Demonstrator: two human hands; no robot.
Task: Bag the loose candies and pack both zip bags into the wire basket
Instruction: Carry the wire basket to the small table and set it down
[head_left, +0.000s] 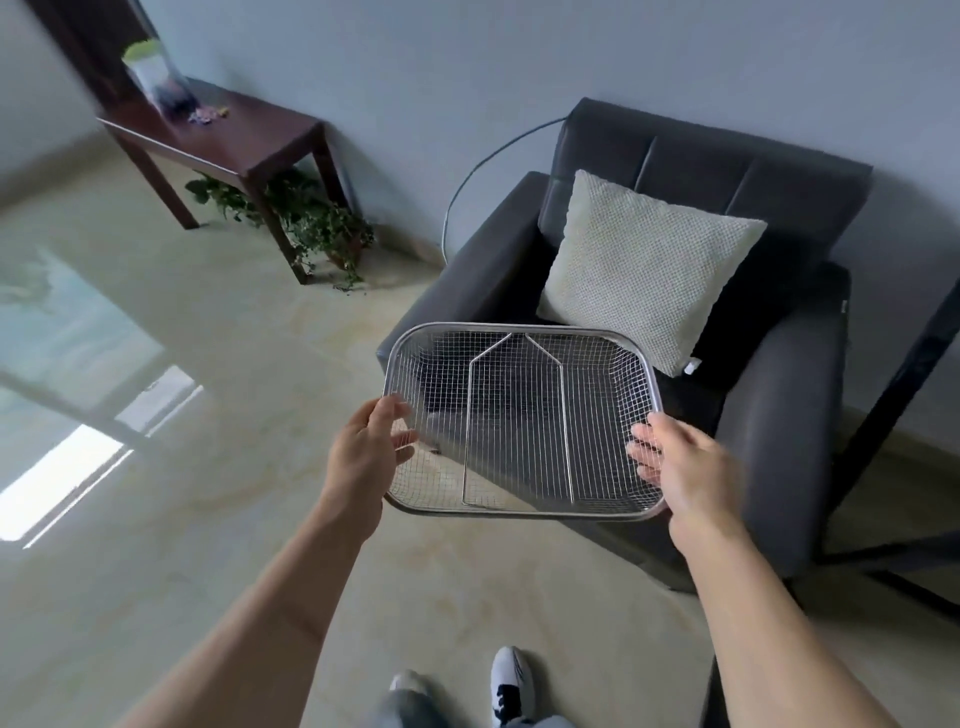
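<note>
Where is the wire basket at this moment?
In the head view, the wire basket is held in the air at centre, left hand and right hand gripping its sides, in front of the armchair.

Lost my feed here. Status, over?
Both hands, left and right, grip the empty wire basket, held in the air. Candies loose on far table. Path clear.
</note>
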